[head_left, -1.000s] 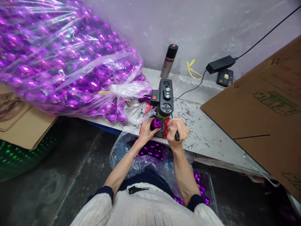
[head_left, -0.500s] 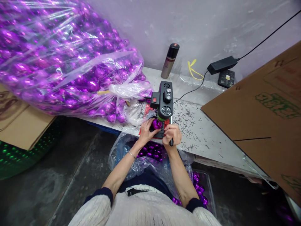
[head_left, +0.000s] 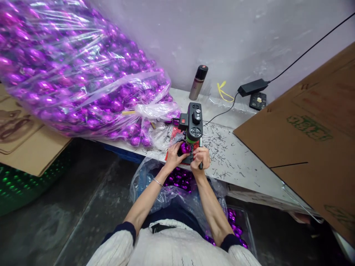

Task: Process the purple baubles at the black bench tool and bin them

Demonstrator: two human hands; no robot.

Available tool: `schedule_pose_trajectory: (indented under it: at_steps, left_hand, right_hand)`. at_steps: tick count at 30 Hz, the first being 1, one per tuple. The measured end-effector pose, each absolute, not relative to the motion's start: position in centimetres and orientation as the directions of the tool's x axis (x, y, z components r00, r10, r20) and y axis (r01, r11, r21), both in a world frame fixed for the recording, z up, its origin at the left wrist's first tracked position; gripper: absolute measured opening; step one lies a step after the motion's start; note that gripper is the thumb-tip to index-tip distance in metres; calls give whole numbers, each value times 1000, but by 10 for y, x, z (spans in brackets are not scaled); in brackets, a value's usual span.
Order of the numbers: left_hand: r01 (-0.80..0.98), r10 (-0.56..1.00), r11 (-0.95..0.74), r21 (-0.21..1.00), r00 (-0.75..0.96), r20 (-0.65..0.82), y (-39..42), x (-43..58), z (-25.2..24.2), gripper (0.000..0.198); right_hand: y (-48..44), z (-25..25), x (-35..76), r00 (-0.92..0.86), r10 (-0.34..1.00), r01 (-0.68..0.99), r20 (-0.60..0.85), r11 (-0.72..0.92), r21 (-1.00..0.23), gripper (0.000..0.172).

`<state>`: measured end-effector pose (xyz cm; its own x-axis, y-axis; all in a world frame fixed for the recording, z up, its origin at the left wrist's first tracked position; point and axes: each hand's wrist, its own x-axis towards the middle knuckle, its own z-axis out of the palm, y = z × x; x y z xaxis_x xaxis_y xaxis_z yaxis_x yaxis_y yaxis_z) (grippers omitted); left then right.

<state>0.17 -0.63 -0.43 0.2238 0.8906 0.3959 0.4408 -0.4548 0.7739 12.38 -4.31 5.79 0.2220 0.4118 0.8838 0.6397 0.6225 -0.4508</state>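
A shiny purple ball ornament [head_left: 185, 147] sits under the head of a small black bench machine [head_left: 195, 122] with a red switch at its side. My left hand [head_left: 175, 156] holds the ball from the left, thumb and fingers around it. My right hand [head_left: 201, 157] is wrapped around the machine's black lever handle [head_left: 200, 166], which points down toward me. Part of the ball is hidden beneath the machine head. Small dark wire-like bits [head_left: 217, 147] lie scattered on the white table [head_left: 244, 171] to the right.
A big clear bag of purple balls [head_left: 91, 81] fills the left. A spray can [head_left: 198, 82], yellow tie [head_left: 224, 91] and power adapter [head_left: 253, 87] stand along the wall. A cardboard box [head_left: 310, 140] borders the right. More purple balls [head_left: 179, 179] lie in an open bag below the table edge.
The camera view has shifted slightly, so the scene sits a little lower. Both hands keep their hold on the ball and the lever, with little visible movement.
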Motion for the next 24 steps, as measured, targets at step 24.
schedule_pose_trajectory:
  at_steps: [24]
  left_hand:
    - [605,954,-192,773,-69,291,81,-22,37,46]
  right_hand:
    - [-58,116,122,224,550,574,804,592,-565,30]
